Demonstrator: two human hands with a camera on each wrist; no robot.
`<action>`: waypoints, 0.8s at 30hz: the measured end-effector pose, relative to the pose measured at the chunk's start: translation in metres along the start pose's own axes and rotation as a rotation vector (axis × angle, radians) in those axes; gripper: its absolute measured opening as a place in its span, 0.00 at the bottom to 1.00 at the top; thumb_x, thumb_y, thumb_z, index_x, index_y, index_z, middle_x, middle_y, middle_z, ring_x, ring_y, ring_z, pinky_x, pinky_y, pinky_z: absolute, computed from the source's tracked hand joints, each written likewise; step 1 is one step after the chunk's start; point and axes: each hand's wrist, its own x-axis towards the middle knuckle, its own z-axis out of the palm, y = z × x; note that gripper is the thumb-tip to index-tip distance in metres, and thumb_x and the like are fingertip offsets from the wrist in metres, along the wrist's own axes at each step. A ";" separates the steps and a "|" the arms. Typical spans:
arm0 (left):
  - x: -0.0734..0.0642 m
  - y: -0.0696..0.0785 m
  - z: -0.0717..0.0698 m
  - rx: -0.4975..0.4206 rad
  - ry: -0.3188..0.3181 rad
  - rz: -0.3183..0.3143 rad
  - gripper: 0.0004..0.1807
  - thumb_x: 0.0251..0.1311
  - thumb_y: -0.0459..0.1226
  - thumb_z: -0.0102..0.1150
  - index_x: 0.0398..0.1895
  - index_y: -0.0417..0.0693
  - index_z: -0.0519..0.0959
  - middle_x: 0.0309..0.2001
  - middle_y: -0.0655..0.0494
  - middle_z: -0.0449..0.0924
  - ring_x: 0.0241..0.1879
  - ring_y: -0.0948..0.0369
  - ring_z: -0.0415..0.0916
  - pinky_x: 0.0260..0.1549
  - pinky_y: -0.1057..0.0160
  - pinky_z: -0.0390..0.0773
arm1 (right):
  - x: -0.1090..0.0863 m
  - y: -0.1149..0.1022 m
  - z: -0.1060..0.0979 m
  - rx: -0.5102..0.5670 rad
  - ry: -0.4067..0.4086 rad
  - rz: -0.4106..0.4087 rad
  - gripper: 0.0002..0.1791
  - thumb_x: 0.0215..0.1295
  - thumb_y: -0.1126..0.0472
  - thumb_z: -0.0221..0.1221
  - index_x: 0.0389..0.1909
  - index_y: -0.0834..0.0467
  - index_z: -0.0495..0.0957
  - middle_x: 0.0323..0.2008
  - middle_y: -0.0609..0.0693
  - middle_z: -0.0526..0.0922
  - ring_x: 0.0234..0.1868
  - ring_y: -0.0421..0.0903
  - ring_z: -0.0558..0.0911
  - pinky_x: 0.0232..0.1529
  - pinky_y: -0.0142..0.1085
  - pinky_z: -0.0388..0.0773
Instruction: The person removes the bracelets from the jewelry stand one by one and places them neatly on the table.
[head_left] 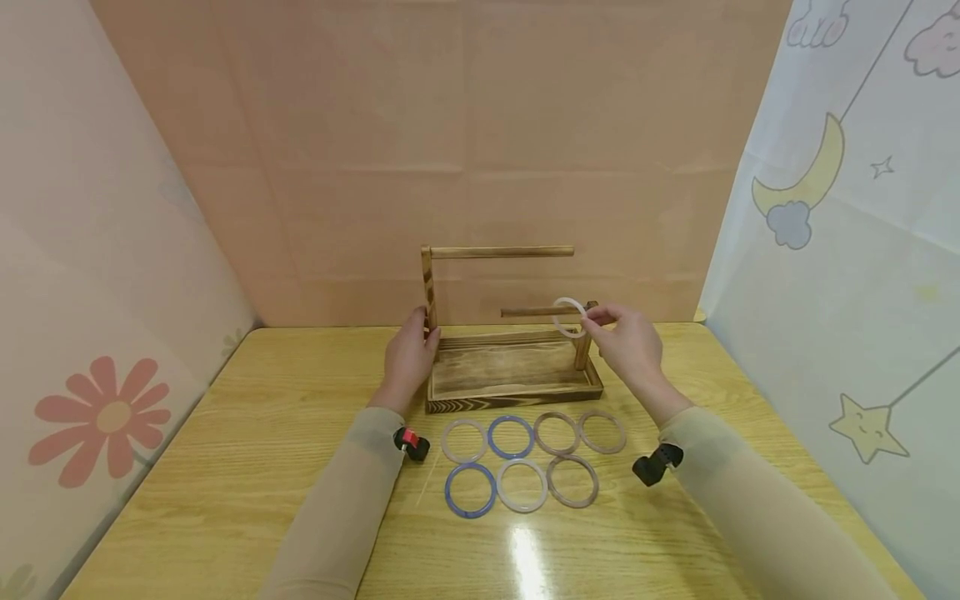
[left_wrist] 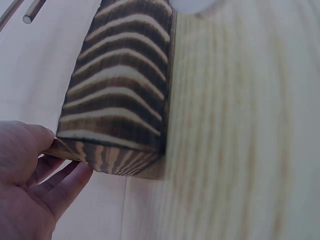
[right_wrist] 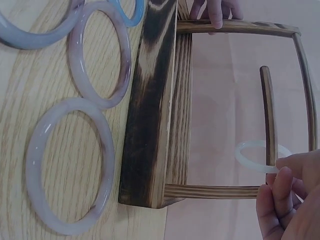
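Note:
A dark-grained wooden rack with a tray base point(head_left: 517, 402) stands toward the back of the table. My left hand point(head_left: 408, 357) grips its left post point(head_left: 428, 287) low down, thumb in front; the left wrist view shows that hand point(left_wrist: 30, 175) at the base's striped end point(left_wrist: 115, 90). Between thumb and fingertips, my right hand point(head_left: 628, 343) pinches a white bangle point(head_left: 557, 325) by its right side. The bangle point(right_wrist: 247, 162) encircles the lower rod point(right_wrist: 266, 100) near the right post point(head_left: 582, 354), where that rod is fixed. No bangle hangs on the upper rod point(head_left: 502, 252).
Several bangles lie in two rows in front of the rack, including a blue one point(head_left: 470, 514), a white one point(head_left: 522, 509) and a brownish one point(head_left: 602, 451). A tan backdrop point(head_left: 465, 125) rises behind the table, with patterned cloth walls point(head_left: 847, 275) either side.

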 end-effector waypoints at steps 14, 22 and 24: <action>0.000 -0.001 -0.002 0.007 -0.003 -0.010 0.25 0.85 0.40 0.58 0.75 0.35 0.71 0.61 0.37 0.84 0.55 0.42 0.87 0.52 0.40 0.85 | 0.003 -0.022 0.010 -0.010 -0.003 -0.011 0.15 0.79 0.50 0.68 0.52 0.57 0.91 0.47 0.56 0.92 0.26 0.49 0.76 0.25 0.42 0.66; -0.001 -0.001 -0.002 0.009 0.003 -0.004 0.25 0.85 0.39 0.59 0.75 0.34 0.70 0.61 0.37 0.84 0.54 0.42 0.87 0.52 0.40 0.85 | 0.002 -0.032 0.018 0.027 -0.011 -0.005 0.15 0.78 0.49 0.69 0.51 0.56 0.92 0.45 0.53 0.93 0.38 0.53 0.86 0.33 0.42 0.75; -0.001 -0.001 -0.003 0.008 0.003 -0.005 0.25 0.85 0.40 0.59 0.75 0.35 0.70 0.61 0.37 0.84 0.54 0.42 0.87 0.52 0.40 0.85 | 0.002 -0.034 0.020 0.027 -0.015 -0.014 0.15 0.78 0.49 0.69 0.51 0.56 0.91 0.44 0.53 0.93 0.34 0.52 0.84 0.30 0.42 0.73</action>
